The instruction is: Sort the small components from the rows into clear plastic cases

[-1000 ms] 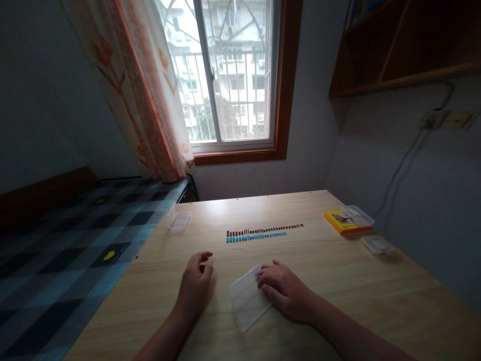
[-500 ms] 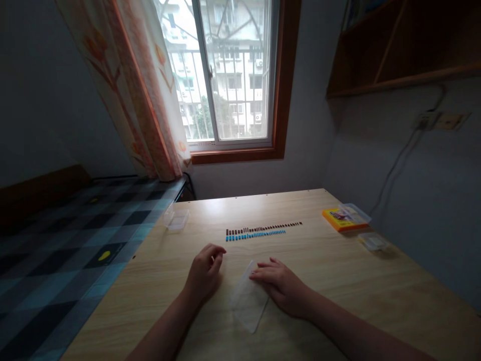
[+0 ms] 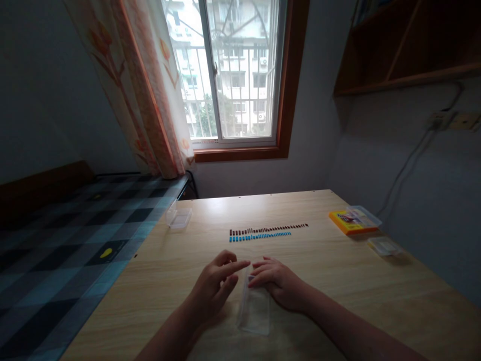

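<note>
Between my hands lies a clear plastic box, long and shallow, on the wooden table. My right hand has its fingers over the box's far end and grips it there. My left hand hovers at the box's far left side, index finger stretched toward the right fingertips and thumb apart, holding nothing. Beyond the hands run two rows of small pieces: dark brown pieces behind and blue pieces in front. Both rows have larger-looking pieces at their left ends.
An open clear case stands at the table's left edge. To the right are an orange-yellow box and a small clear case with something pale inside. A bed with a checked cover adjoins the table's left side.
The clear box has turned from slanting to nearly straight under my right hand. My left hand has moved right, toward the box, and its index finger has stretched out.
</note>
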`<state>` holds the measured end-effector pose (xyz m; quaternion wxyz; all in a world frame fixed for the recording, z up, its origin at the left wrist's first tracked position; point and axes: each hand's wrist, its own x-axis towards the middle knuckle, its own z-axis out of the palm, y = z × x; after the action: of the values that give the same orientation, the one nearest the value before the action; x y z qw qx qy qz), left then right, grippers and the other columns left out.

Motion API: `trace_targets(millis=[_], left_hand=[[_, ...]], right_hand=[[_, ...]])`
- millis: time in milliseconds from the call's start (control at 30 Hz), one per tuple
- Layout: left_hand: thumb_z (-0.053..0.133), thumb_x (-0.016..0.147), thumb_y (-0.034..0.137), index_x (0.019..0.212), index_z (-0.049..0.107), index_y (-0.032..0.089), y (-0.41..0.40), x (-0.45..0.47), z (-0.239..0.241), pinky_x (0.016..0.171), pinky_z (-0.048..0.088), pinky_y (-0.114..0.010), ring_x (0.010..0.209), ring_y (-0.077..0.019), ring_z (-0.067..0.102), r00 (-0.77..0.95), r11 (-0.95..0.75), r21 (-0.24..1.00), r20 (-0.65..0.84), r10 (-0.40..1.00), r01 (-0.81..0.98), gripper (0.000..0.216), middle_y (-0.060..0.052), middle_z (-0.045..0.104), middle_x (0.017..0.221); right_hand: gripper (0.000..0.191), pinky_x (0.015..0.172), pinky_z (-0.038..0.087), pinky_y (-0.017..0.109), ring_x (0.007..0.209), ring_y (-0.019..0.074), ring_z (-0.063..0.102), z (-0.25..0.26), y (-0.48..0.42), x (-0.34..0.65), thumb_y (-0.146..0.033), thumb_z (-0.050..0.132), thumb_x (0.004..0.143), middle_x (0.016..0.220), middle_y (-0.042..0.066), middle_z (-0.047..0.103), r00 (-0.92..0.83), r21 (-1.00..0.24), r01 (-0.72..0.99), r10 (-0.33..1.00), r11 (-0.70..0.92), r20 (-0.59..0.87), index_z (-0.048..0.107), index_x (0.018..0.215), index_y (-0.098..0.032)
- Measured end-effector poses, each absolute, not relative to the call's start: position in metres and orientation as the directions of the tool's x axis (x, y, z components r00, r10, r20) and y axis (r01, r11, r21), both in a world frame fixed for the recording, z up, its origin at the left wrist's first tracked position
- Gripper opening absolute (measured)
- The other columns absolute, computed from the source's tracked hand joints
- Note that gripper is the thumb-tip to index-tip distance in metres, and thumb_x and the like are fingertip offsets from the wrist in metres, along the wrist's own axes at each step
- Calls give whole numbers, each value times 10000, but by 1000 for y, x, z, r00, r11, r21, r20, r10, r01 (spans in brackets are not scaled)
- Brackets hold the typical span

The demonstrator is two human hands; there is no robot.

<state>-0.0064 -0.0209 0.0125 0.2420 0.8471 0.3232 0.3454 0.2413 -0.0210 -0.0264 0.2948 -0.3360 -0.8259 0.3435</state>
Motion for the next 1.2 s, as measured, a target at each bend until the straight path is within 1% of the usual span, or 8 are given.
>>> trace_targets(millis=[167,333,433,500,667,867,1067,1200], left_hand=[[353,1039,535,1149,762,228,-31,-3,13,800,554,-376,912,-242,624,547,-697,592,454,703,404,523,-135,605,1056],[350,1042,496,1090,698,192,-28,-6,4,699,561,-329,801,-206,614,358,-660,588,557,750,468,465,-134,611,1053],[397,1030,398,1137,673,200,-13,-10,-5,792,569,-343,886,-215,639,244,-547,534,535,809,644,356,-122,633,1104],[415,1005,349,1164,676,203,1,-13,-13,971,534,-399,1085,-257,627,236,-474,413,507,829,778,338,-122,651,1158],[499,934,293,1327,627,162,27,-17,-38,1114,437,-499,1270,-318,555,223,-385,340,428,876,858,434,-156,628,1343],[542,944,347,1412,589,177,31,-9,-46,1153,367,-515,1345,-341,513,237,-334,257,345,908,907,501,-171,590,1428],[554,950,327,1371,625,186,29,-5,-40,1139,367,-535,1367,-361,494,219,-299,222,327,920,928,449,-200,554,1457],[573,932,275,1230,662,176,26,-6,-36,1132,386,-511,1369,-336,496,220,-308,228,342,914,924,326,-191,573,1425]], right_hand=[[417,1206,254,549,1307,240,591,-26,-24,248,-86,515,888,1188,15,769,-622,-772,329,740,543,255,797,1065,-336],[411,1195,279,529,1286,238,610,-27,-24,251,-80,510,881,1172,16,775,-636,-753,324,721,573,275,797,1051,-319],[392,1194,283,525,1279,241,616,-29,-24,251,-93,507,894,1176,30,773,-635,-752,318,718,578,283,792,1060,-305],[389,1199,284,516,1252,234,632,-31,-24,250,-95,493,901,1188,40,767,-618,-769,294,727,568,300,785,1071,-287],[272,1077,465,425,1092,216,688,-36,-22,250,-217,514,965,1137,64,768,-414,-881,154,839,447,353,768,1061,-242],[229,898,557,417,919,237,702,-46,-12,250,-346,573,933,942,84,755,-176,-977,-51,961,207,213,749,954,-200],[300,794,573,389,804,206,695,-51,-6,250,-418,595,902,923,76,720,-127,-976,-104,971,190,203,717,1066,-199],[382,736,567,348,770,177,676,-52,-5,251,-453,598,901,993,72,686,-82,-974,-106,975,199,208,668,1188,-212]])
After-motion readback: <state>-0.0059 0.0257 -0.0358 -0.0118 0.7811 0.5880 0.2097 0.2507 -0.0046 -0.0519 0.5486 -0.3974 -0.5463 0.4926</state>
